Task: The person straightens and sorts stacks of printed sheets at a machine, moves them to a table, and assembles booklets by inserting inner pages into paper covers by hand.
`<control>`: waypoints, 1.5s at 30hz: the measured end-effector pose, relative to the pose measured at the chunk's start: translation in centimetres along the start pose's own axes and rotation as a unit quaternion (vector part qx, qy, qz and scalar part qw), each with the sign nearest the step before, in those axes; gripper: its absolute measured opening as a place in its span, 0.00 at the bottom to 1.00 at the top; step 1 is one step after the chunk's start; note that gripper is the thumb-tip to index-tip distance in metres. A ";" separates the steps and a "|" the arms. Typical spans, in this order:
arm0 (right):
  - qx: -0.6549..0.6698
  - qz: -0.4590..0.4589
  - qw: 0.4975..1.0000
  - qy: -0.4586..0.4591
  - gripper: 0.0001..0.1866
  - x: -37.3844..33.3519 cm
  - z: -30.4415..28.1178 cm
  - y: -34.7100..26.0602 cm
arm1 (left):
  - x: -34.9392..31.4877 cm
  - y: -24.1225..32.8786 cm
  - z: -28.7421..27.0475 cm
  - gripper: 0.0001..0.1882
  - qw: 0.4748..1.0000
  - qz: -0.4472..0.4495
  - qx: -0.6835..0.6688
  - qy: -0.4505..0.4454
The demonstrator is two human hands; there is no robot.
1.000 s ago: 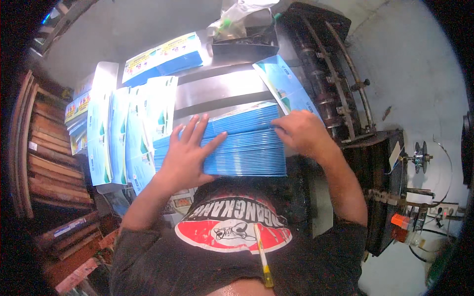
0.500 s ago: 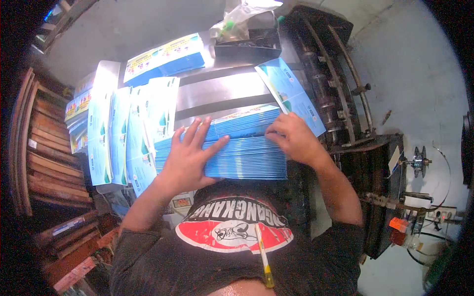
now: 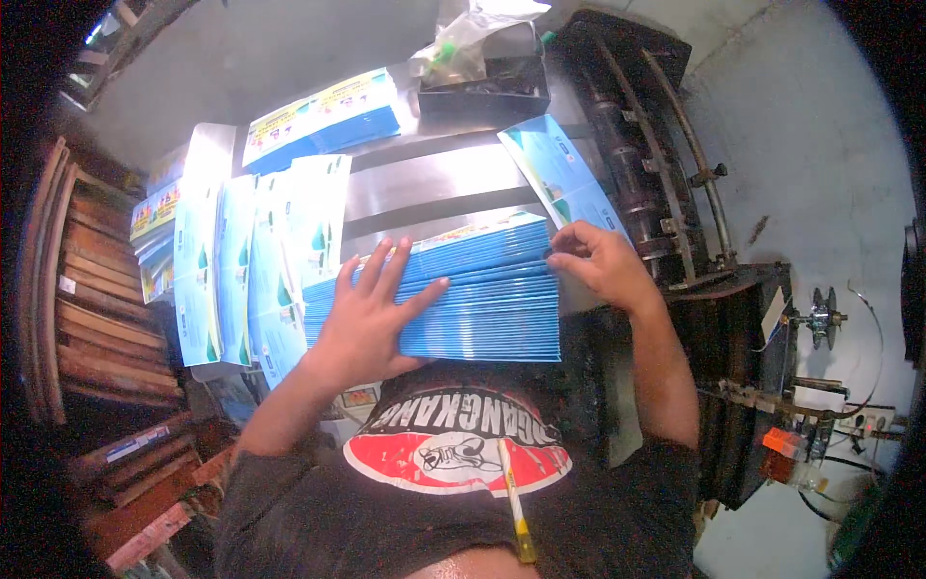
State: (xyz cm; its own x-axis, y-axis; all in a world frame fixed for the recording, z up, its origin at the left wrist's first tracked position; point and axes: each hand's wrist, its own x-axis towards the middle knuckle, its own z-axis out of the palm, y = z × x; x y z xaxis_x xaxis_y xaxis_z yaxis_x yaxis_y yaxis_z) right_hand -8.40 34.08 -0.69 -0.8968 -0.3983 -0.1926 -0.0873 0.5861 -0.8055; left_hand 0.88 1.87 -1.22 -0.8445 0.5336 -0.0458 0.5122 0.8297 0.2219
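A thick row of thin blue booklets (image 3: 482, 318) lies in front of me, their folded edges side by side and facing up. My left hand (image 3: 371, 314) rests flat on its left part, fingers spread. At the right end, my right hand (image 3: 603, 265) has thumb and forefinger pinched together by the booklet corners, near a slight gap between the near and far parts of the row. Whether a corner is between those fingertips is too small to tell. Just beyond the right hand, a flat blue booklet (image 3: 564, 179) lies slantwise.
Overlapping booklets (image 3: 236, 261) lie to the left. Farther back sit a yellow-topped booklet stack (image 3: 323, 116) and a black box (image 3: 482, 96) with a plastic bag (image 3: 458, 53) on it. Dark machinery with rods (image 3: 666, 164) stands at the right, wooden boards (image 3: 111, 289) at the left.
My right hand has shifted a little to the right, uncovering more of the row's right end. The left hand stays spread on the booklets.
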 end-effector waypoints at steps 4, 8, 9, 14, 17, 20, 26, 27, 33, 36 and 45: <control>-0.066 -0.074 0.995 0.008 0.10 0.5 0.0 1.6 | 0.0 0.1 -0.3 0.52 1.000 0.001 -0.010 -0.002; 0.106 -0.010 0.993 -0.046 0.10 0.8 -0.1 2.7 | 0.1 0.3 -0.3 0.51 1.000 0.000 -0.017 -0.005; 0.151 0.025 0.986 -0.069 0.09 0.8 -0.2 2.5 | 0.1 0.3 -0.3 0.51 1.000 0.002 -0.016 -0.006; 0.181 0.066 0.970 -0.146 0.12 1.5 -1.1 3.6 | 0.2 0.3 -0.5 0.50 1.000 0.007 -0.014 -0.007; 0.058 0.014 0.994 -0.096 0.14 0.9 -0.4 2.0 | 0.3 0.2 -0.3 0.50 1.000 -0.008 -0.019 -0.012; -0.024 -0.032 0.999 -0.032 0.17 -0.8 0.4 1.7 | 0.3 0.2 -0.3 0.52 1.000 0.008 -0.001 -0.005; 0.297 -0.092 0.894 0.322 0.14 -2.6 0.7 7.4 | 0.0 -0.1 0.3 0.60 0.999 -0.033 -0.037 -0.001; 0.328 -0.081 0.860 0.382 0.14 -3.1 -0.3 6.7 | 0.0 -0.1 0.3 0.60 0.999 -0.037 -0.036 -0.003; 0.340 0.017 0.753 0.563 0.14 -3.2 -1.2 9.7 | 0.7 0.1 -0.3 0.58 0.999 -0.023 0.015 -0.026; 0.356 0.072 0.709 0.604 0.16 -3.0 -0.7 10.8 | 0.6 0.0 0.1 0.58 0.999 -0.018 0.019 -0.020; -0.389 0.178 0.714 0.554 0.28 -0.9 4.5 10.5 | 0.5 -0.1 0.0 0.58 1.000 -0.022 -0.006 -0.017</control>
State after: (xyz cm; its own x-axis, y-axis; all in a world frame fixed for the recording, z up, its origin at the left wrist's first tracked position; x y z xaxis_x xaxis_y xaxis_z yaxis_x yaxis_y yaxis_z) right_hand -6.59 37.42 -11.52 -0.6777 0.4240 0.6008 0.4041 0.8973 -0.1776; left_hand 0.44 2.03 -1.28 -0.8608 0.5012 -0.0885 0.4718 0.8510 0.2305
